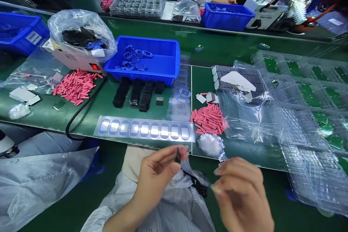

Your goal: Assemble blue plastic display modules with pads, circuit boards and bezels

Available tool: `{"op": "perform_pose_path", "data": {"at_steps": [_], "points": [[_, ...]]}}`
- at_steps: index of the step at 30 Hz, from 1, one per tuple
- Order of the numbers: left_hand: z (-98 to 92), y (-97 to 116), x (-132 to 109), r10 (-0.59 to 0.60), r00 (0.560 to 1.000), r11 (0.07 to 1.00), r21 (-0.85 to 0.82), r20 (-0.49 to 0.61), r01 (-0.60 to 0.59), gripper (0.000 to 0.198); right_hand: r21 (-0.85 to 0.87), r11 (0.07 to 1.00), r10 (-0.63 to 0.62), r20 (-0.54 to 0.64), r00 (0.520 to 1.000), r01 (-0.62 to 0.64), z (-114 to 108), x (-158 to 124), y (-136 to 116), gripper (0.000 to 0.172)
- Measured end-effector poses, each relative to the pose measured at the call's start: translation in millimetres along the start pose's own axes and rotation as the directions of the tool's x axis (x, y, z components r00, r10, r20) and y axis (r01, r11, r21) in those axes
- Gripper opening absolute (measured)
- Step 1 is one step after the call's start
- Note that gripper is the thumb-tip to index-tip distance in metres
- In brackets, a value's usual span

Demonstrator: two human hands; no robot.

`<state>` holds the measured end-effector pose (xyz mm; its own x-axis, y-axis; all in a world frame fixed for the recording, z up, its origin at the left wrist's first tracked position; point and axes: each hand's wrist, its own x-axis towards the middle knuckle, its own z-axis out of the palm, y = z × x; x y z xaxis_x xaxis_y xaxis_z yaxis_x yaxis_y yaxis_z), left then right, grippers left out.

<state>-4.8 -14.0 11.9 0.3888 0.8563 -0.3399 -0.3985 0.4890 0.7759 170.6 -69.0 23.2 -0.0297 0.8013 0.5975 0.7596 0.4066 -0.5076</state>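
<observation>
There it was, my left hand (pixel 157 175) raised above my lap, thumb and forefinger pinching a small dark piece (pixel 177 155) right at the fingertips! My right hand (pixel 239 192) came in just beside it, fingers (pixel 231 174) loosely curled, too blurred to tell whether they pinched anything. A black strip (pixel 199 185) hung between my hands, over my striped smock (pixel 174 203). Ahead on the green workbench (pixel 174 45), a sheet of blue oval labels (pixel 144 129) lay at lower center, with a heap of pink strips (pixel 209 119) to its right!
</observation>
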Motion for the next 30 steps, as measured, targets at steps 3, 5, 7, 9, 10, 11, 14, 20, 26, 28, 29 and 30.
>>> {"op": "perform_pose_path", "data": {"at_steps": [3,5,7,9,10,11,14,20,26,28,29,30], "points": [[-2.8,2.4,5.5,0.014,0.998,0.999,-0.029,-0.056,-0.016,0.026,-0.087,0.95,0.305,0.041,0.951,-0.301,-1.8,-7.5,30.1,0.007],[-3.0,3.8,6.6,0.003,0.998,1.0,-0.028,-0.057,-0.004,0.026,-0.23,0.924,0.323,0.043,0.946,-0.305,4.4,-11.3,51.0,0.012],[-2.2,4.3,6.3,-0.01,0.999,1.0,-0.026,-0.049,0.009,0.027,-0.333,0.898,0.306,0.0,0.952,-0.288,12.4,-14.4,63.7,0.012],[-1.3,4.3,5.8,-0.019,0.999,1.0,-0.021,-0.035,0.018,0.028,-0.437,0.868,0.237,-0.058,0.97,-0.238,17.6,-16.7,66.0,0.006],[-1.3,4.1,5.8,-0.026,0.999,0.999,-0.019,-0.028,0.026,0.028,-0.489,0.855,0.173,-0.051,0.984,-0.176,18.4,-17.5,64.5,0.007],[-1.5,3.7,5.9,-0.037,0.999,0.999,-0.016,-0.022,0.037,0.029,-0.532,0.842,0.101,-0.013,0.995,-0.092,18.0,-18.0,62.0,0.012],[-2.8,1.2,6.7,-0.05,0.998,0.999,-0.015,-0.023,0.05,0.029,-0.538,0.832,-0.056,0.166,0.985,0.138,12.3,-17.1,53.6,0.024],[-0.8,-4.8,5.2,-0.067,0.997,0.998,0.007,0.033,0.067,0.029,-0.073,0.997,-0.023,0.193,0.981,0.037,7.1,1.9,25.3,0.052],[2.4,-3.4,1.8,-0.059,0.99,0.995,0.091,0.128,0.048,0.036,0.176,0.975,-0.163,0.147,0.976,0.136,19.8,20.0,1.0,0.041],[3.6,-1.8,0.9,-0.119,0.964,0.993,0.047,0.239,0.111,0.047,0.354,0.934,-0.012,0.137,0.99,-0.038,22.8,19.3,-3.2,0.037],[4.9,-1.2,0.4,-0.162,0.938,0.986,0.014,0.306,0.166,0.053,0.477,0.866,0.084,0.161,0.983,-0.152,23.9,18.1,-5.5,0.035],[6.6,-1.0,-0.3,-0.205,0.907,0.973,-0.024,0.368,0.23,0.056,0.592,0.765,0.164,0.2,0.966,-0.252,24.8,16.7,-8.0,0.033]]}}
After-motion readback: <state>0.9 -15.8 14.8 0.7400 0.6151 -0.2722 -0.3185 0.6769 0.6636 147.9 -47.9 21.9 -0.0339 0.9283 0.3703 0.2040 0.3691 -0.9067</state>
